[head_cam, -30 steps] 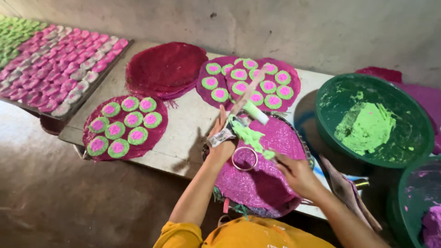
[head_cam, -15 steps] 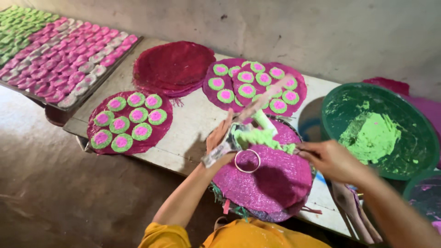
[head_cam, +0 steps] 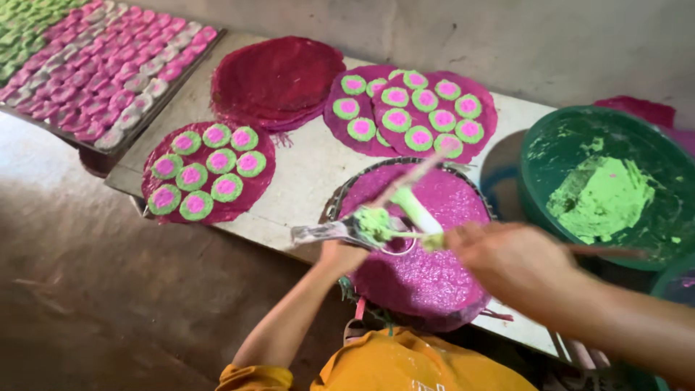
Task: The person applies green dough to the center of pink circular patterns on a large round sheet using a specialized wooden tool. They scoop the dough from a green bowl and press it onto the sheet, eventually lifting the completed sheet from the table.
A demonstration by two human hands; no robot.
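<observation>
Green paste loads the spoon (head_cam: pixel 347 230) clamped in the left hand (head_cam: pixel 340 255), its handle pointing away from the magenta mat (head_cam: pixel 434 275), while right-hand fingers (head_cam: pixel 470 242) blur, grip unreadable.

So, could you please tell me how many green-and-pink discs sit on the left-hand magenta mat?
10 green-and-pink discs on the left-hand magenta mat: three in the far row, four in the middle, three nearest the table edge. None seem hidden.

Soft, even daylight, fairly dim toward the floor (head_cam: pixel 87 311) at lower left. The right hand (head_cam: pixel 507 257) is smeared by motion blur; shadows are faint, no glare.
</observation>
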